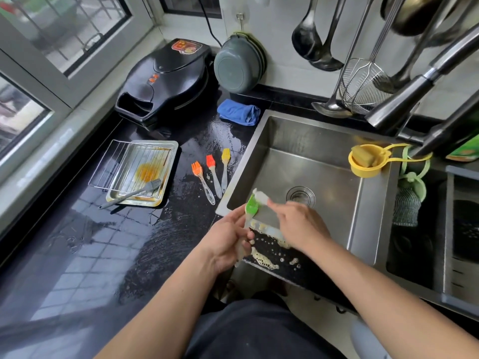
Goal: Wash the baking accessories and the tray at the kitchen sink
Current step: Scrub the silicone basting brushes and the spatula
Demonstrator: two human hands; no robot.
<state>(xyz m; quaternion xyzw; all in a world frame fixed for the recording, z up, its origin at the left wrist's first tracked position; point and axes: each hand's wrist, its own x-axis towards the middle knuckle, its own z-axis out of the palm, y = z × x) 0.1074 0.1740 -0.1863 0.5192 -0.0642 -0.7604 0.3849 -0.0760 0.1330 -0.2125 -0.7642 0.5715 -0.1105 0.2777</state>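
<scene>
Green brush (251, 206): clear handle largely covered by left hand (226, 244); white item against its bristles motion-blurred, identity indeterminate. Right hand (298, 224) hides what it grips. Faucet (414, 84) cut by right edge (hanging utensils cropped at top).

My black stone counter (108, 244) is wet and mirrors the window (51, 40) on my left, where daylight comes in past metal bars. The white wall (280, 35) ahead has ladles (308, 37) hanging on it, and a black electric griddle (166, 79) fills the corner.
</scene>
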